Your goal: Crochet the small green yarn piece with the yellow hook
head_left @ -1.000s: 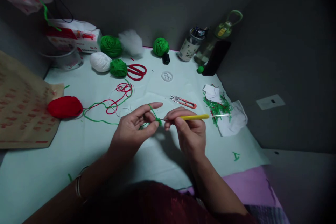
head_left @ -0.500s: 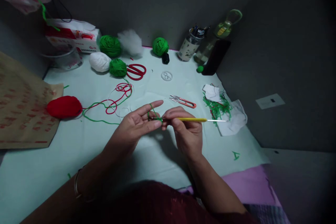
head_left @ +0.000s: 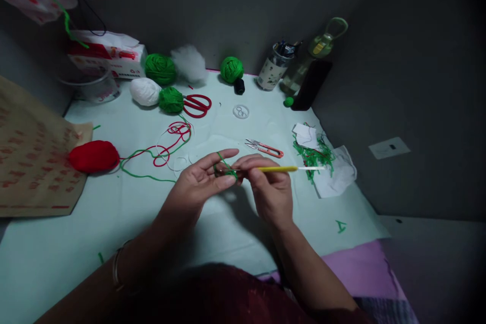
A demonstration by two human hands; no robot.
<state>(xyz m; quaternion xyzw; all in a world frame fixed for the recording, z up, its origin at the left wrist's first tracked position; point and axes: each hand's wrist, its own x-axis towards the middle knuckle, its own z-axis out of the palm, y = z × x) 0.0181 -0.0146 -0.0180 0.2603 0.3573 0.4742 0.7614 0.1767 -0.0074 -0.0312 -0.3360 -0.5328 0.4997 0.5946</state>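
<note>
Green yarn [head_left: 221, 158] runs over the raised index finger of my left hand [head_left: 201, 179], whose thumb pinches a small green stitched piece [head_left: 231, 174]. My right hand [head_left: 271, 190] is closed around a crochet hook [head_left: 281, 168] with a yellow grip, its metal tip at the green piece. The two hands almost meet over the middle of the table. A green strand [head_left: 152, 176] trails left from my left hand towards a red yarn ball [head_left: 94, 157]. Orange thread snips [head_left: 266, 148] lie just beyond my right hand.
Green and white yarn balls [head_left: 145, 92] and red-handled scissors [head_left: 197, 105] lie at the back left. A small round dish [head_left: 241, 111] holds rings. Green yarn scraps [head_left: 317, 154] lie on the right. A pen cup [head_left: 272, 68] and a bottle [head_left: 304, 66] stand behind. A paper bag [head_left: 38, 157] stands left.
The crochet hook's rear end has tilted up slightly, and its tip has shifted a little at the green stitches. Both hands keep nearly the same place and grip.
</note>
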